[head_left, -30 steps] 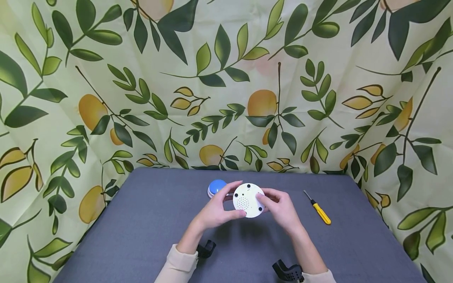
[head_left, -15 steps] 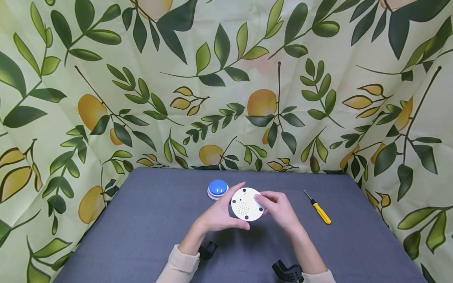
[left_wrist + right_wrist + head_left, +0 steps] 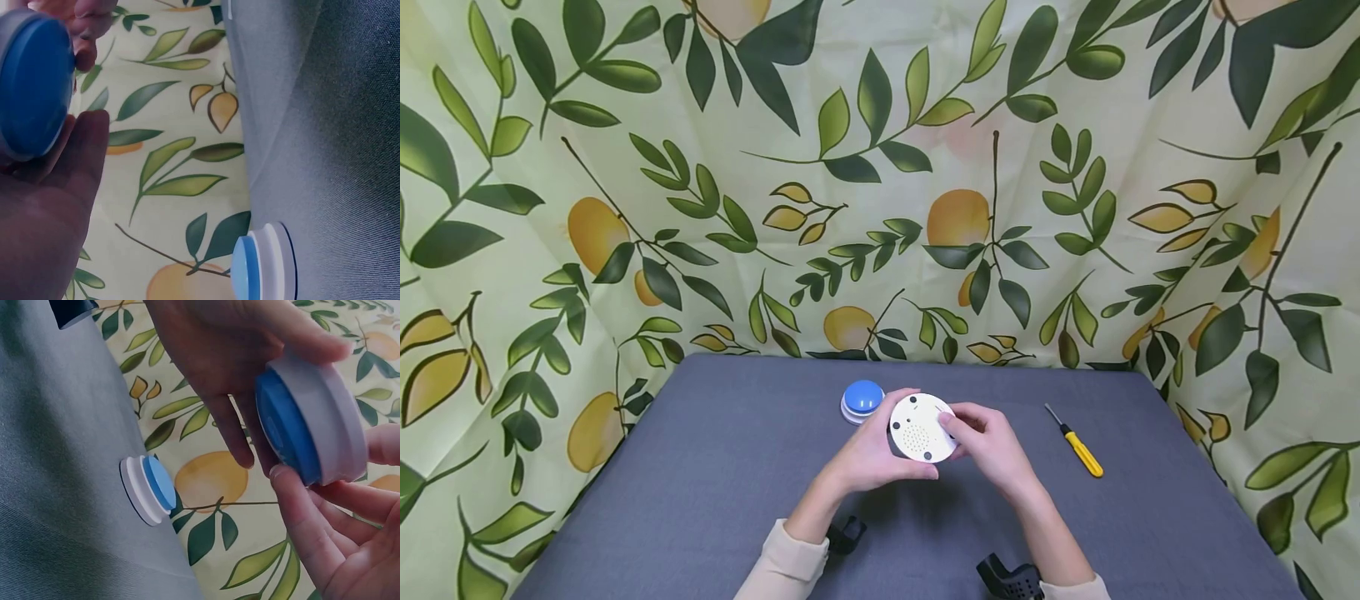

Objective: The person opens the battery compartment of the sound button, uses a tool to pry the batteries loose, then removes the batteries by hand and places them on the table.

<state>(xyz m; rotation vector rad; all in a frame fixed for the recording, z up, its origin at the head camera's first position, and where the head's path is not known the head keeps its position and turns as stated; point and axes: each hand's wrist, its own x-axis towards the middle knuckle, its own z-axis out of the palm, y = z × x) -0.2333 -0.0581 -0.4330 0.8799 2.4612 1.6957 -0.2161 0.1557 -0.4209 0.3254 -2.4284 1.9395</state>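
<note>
A round white push button (image 3: 917,433) with a blue dome is held up between both hands. Its flat underside, with black round spots and small holes, faces the head view; the blue dome (image 3: 281,425) shows in the right wrist view. My right hand (image 3: 996,442) pinches its right edge, thumb on the underside and fingers behind. My left hand (image 3: 868,454) surrounds its left side, fingers fairly straight and thumb stretched along the lower rim. The left fingers (image 3: 84,150) lie close to the dome's edge in the left wrist view.
A second blue-and-white push button (image 3: 862,402) stands dome up on the grey table (image 3: 722,475), behind the left hand. To the right lies a screwdriver (image 3: 1082,454) with a yellow handle. A leaf-patterned cloth (image 3: 880,208) surrounds the table's back and sides.
The held push button has turned between the hands and come slightly left and down. My left thumb has slid off its underside to lie along the lower rim; my right hand keeps its pinch.
</note>
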